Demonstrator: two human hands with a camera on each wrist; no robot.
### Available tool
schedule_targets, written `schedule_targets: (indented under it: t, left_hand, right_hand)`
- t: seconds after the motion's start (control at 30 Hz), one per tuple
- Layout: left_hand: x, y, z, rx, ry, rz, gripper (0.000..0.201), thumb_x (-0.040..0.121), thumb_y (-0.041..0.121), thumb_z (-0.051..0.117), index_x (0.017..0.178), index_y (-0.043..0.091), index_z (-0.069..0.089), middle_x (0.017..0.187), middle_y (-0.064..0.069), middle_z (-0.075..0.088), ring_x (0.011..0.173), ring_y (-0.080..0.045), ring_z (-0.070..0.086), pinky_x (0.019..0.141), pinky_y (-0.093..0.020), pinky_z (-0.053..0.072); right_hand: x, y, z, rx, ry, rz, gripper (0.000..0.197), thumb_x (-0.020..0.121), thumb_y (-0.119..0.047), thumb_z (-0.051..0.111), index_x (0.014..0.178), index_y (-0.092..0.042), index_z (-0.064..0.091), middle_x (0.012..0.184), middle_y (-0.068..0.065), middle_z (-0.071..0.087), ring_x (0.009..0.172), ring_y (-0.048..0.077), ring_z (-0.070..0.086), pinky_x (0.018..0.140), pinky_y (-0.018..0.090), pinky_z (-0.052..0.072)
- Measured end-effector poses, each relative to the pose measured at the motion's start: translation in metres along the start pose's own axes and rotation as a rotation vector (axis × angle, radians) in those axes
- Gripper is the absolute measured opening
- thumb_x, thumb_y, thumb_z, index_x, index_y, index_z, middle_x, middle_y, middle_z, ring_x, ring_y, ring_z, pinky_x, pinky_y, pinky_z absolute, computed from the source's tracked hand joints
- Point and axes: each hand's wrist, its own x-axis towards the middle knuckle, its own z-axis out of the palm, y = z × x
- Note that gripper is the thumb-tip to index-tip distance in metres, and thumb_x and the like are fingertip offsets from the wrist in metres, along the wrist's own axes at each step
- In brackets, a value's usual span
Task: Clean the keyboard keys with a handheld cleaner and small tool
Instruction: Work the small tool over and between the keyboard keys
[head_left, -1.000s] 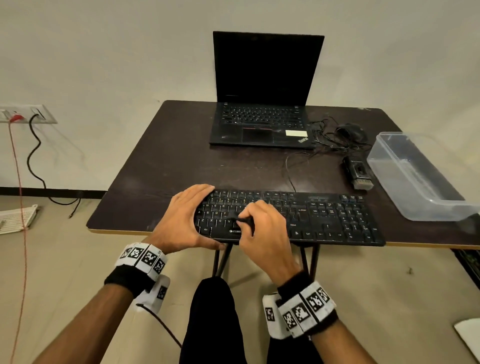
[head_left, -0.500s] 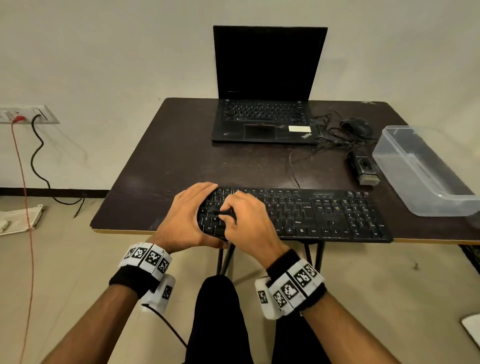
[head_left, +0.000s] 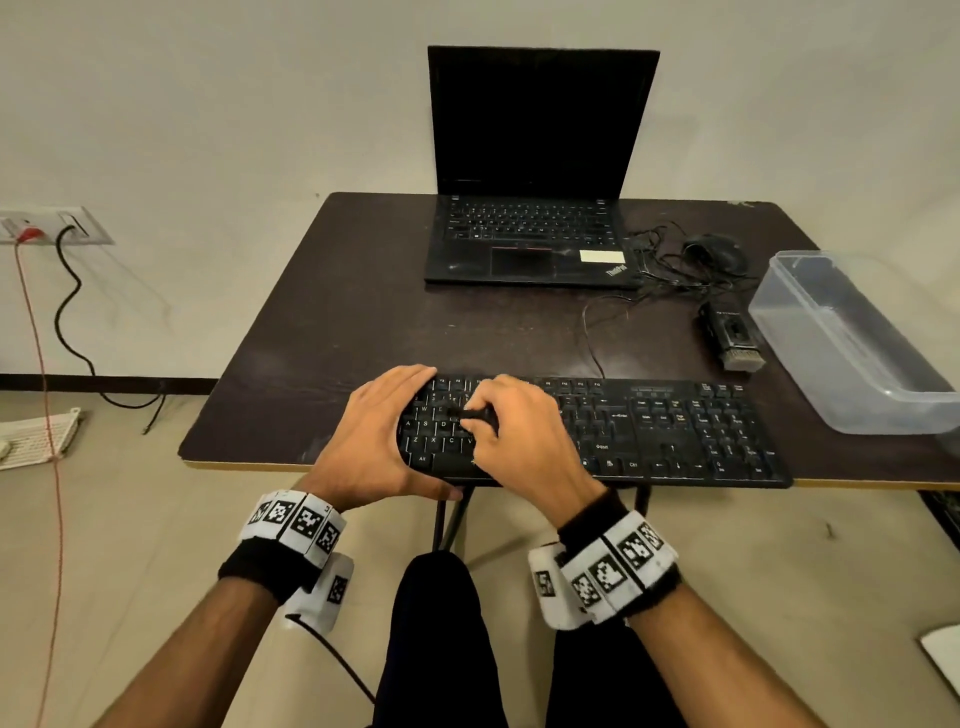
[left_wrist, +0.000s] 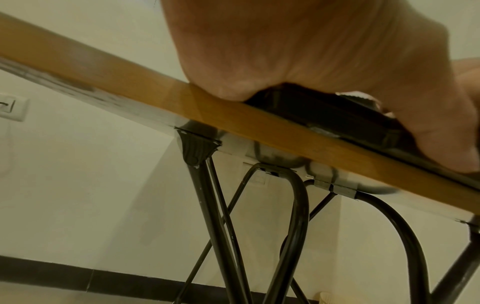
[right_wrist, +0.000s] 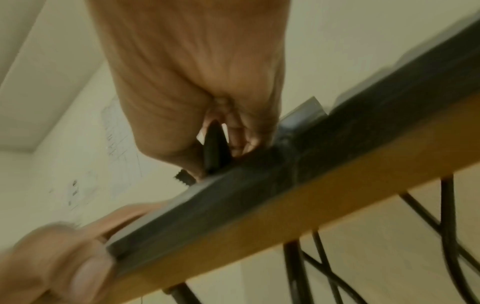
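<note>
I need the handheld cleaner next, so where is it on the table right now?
In the head view the handheld cleaner lies on the table's right side, between the mouse cables and the clear plastic tub, just behind the keyboard's right end.

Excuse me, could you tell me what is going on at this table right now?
A person is cleaning a black keyboard on the table. The left hand grips the keyboard's left end, while the right hand pinches a small black tool against the left-side keys. A handheld cleaner lies unused beside a clear plastic tub.
</note>
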Motion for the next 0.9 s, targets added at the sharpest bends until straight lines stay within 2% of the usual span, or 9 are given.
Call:
schedule_targets:
  t: [0.13,0.23,0.33,0.43,0.53,0.6,0.67,0.8,0.9]
  left_hand:
    - [0.000,-0.002,0.000,-0.013,-0.014,-0.013,0.146,0.037,0.078,0.091,0.161,0.030,0.031,0.158,0.024,0.028,0.143,0.022,0.004,0.124,-0.024,0.006]
    - [0.000,-0.002,0.001,0.008,-0.010,-0.022,0.145,0.037,0.079,0.090,0.161,0.030,0.032,0.159,0.023,0.029,0.149,0.013,0.011,0.126,-0.025,0.006]
    - [-0.001,0.000,0.001,0.005,0.005,-0.013,0.143,0.037,0.080,0.088,0.159,0.025,0.037,0.157,0.019,0.035,0.151,0.000,0.024,0.128,-0.033,0.014]
    - [-0.001,0.001,0.000,-0.014,0.014,-0.007,0.142,0.037,0.079,0.089,0.158,0.022,0.040,0.155,0.018,0.038,0.149,-0.004,0.029,0.127,-0.041,0.022]
    - [-0.001,0.000,-0.001,-0.010,-0.005,-0.018,0.144,0.037,0.077,0.091,0.160,0.026,0.036,0.158,0.019,0.033,0.149,0.008,0.018,0.128,-0.034,0.015]
    - [-0.001,0.000,-0.001,-0.011,-0.011,-0.013,0.145,0.038,0.078,0.091,0.161,0.029,0.033,0.158,0.023,0.029,0.146,0.018,0.008,0.126,-0.027,0.009]
    - [-0.001,0.000,-0.001,-0.006,-0.013,-0.004,0.145,0.039,0.079,0.090,0.161,0.029,0.031,0.158,0.024,0.028,0.145,0.020,0.006,0.124,-0.022,0.005]
    - [-0.001,0.001,0.000,0.016,-0.010,-0.006,0.144,0.039,0.080,0.088,0.161,0.025,0.034,0.159,0.020,0.032,0.149,0.009,0.017,0.123,-0.018,0.003]
    - [-0.002,0.002,-0.001,0.002,-0.002,-0.009,0.143,0.039,0.082,0.087,0.160,0.025,0.036,0.158,0.021,0.032,0.146,0.016,0.013,0.124,-0.019,0.005]
  right_hand:
    - [-0.017,0.037,-0.041,-0.025,0.090,0.174,0.015,0.093,-0.015,0.077,0.086,-0.026,0.070,0.092,-0.011,0.068,0.086,0.006,0.057,0.078,0.024,0.038]
    - [-0.014,0.031,-0.036,0.001,0.081,0.123,0.013,0.094,-0.017,0.077,0.087,-0.027,0.071,0.092,-0.011,0.067,0.080,0.002,0.053,0.078,0.022,0.043]
    - [0.002,-0.002,-0.002,-0.025,0.016,0.018,0.005,0.095,-0.019,0.074,0.092,-0.020,0.071,0.096,-0.003,0.068,0.089,0.015,0.059,0.085,0.028,0.044]
    - [0.013,-0.019,0.011,-0.038,-0.031,-0.037,0.002,0.094,-0.017,0.074,0.094,-0.017,0.072,0.098,-0.001,0.069,0.095,0.021,0.065,0.085,0.029,0.045]
    - [0.008,-0.007,-0.014,-0.062,-0.055,0.056,0.006,0.096,-0.015,0.073,0.092,-0.020,0.073,0.098,-0.008,0.065,0.092,0.014,0.060,0.077,0.023,0.044]
    - [0.002,0.014,-0.033,-0.083,-0.004,0.186,0.011,0.095,-0.016,0.074,0.089,-0.025,0.072,0.097,-0.006,0.069,0.092,0.017,0.061,0.076,0.025,0.039]
    - [0.000,0.027,-0.043,-0.081,0.071,0.237,0.009,0.092,-0.018,0.076,0.089,-0.025,0.073,0.096,-0.003,0.073,0.093,0.020,0.065,0.077,0.026,0.038]
    - [0.015,-0.001,-0.012,-0.041,-0.008,0.124,0.010,0.099,-0.021,0.072,0.093,-0.027,0.067,0.097,-0.008,0.060,0.092,0.011,0.056,0.075,0.023,0.034]
    - [0.030,-0.019,0.006,-0.014,-0.046,0.059,0.004,0.097,-0.020,0.072,0.096,-0.021,0.069,0.100,-0.003,0.064,0.093,0.016,0.057,0.082,0.027,0.037]
